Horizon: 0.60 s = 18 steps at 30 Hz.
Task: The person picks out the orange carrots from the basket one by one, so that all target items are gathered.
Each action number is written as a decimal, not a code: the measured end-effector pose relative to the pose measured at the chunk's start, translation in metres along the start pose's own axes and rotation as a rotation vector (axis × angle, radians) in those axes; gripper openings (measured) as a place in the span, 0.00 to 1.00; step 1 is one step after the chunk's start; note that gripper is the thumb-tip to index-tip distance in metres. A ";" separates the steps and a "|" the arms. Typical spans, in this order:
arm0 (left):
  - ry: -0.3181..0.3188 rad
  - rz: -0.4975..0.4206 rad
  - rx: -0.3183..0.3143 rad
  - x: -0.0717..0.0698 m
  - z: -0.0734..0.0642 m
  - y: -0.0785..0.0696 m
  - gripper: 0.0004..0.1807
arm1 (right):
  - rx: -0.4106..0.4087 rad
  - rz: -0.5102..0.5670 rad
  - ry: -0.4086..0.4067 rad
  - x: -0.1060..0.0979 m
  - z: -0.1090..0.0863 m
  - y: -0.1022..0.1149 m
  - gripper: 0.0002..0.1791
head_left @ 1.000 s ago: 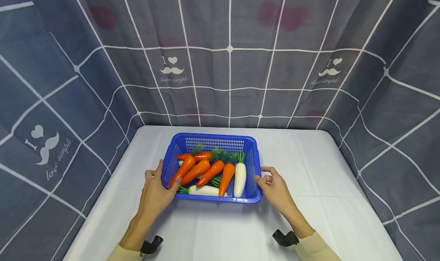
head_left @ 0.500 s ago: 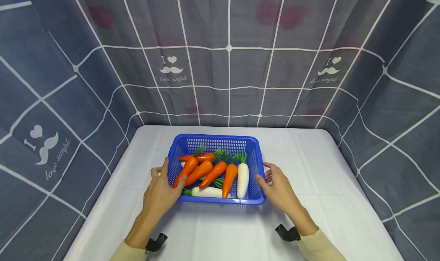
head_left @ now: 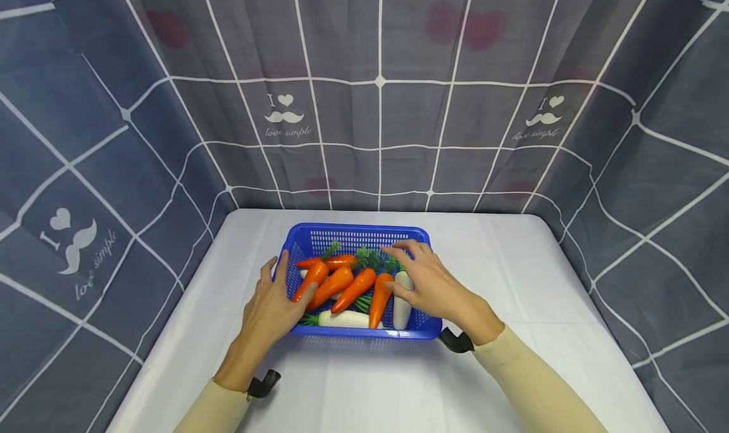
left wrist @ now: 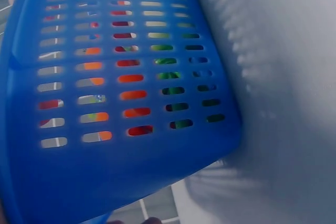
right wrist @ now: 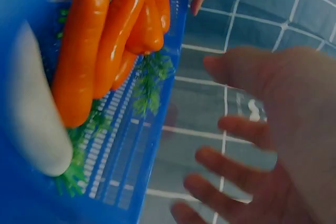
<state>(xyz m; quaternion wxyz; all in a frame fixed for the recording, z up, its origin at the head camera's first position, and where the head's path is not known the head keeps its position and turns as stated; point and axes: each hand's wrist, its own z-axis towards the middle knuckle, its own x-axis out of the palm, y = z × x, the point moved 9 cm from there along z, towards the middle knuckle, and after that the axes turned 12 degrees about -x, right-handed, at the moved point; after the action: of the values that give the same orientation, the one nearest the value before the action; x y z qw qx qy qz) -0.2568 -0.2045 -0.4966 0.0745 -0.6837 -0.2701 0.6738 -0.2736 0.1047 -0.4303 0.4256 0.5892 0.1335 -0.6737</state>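
- While the right hand (head_left: pixel 429 284) hung above the basket's right end, its fingers were spread and slightly bent, released; in the right wrist view they stood apart from the carrots and radishes.
- At the opposite end, the left hand (head_left: pixel 270 309) looked loose, with its fingers fairly straight along the outside and its thumb reaching over the rim. Whether it touched the plastic, I could not tell.
- Between both hands, the blue basket (head_left: pixel 364 333) stood on the table, its perforated long side facing the person.
- Inside it, several orange carrots (head_left: pixel 354 290) leaned side by side, mostly slanting, with one lying crosswise behind the others. Feathery green leaves (head_left: pixel 367 257) gathered near the far wall.
- At the right end lay a white radish (head_left: pixel 402 313), partly covered by the right hand in the head view; a second radish (head_left: pixel 344 320) lay along the near wall, leaves to the left.
- Beige sleeves (head_left: pixel 535 382) ended near the wrists, each beside a black wrist piece (head_left: pixel 264 383).
- Farther out spread the white table (head_left: pixel 364 382), then grey-blue checked curtains (head_left: pixel 353 116) printed with hearts and moustaches.
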 end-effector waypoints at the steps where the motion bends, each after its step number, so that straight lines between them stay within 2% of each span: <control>1: 0.002 0.004 0.003 0.000 0.000 -0.001 0.61 | -0.031 0.018 0.030 0.003 0.007 0.004 0.40; 5: 0.016 0.016 0.002 0.002 0.001 -0.001 0.61 | -0.118 0.073 0.149 0.021 0.032 0.013 0.37; 10: 0.022 0.023 0.014 0.003 0.000 0.001 0.61 | -0.195 0.085 0.235 0.039 0.056 0.019 0.36; 18: 0.022 0.018 0.022 0.003 -0.002 0.002 0.62 | -0.195 0.115 0.327 0.063 0.080 0.016 0.35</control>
<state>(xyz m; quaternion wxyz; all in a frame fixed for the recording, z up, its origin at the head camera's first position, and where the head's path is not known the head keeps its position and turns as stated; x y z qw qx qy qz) -0.2546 -0.2039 -0.4999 0.0792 -0.6927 -0.2557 0.6697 -0.3128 0.0143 -0.4605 0.4910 0.6534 0.2317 -0.5275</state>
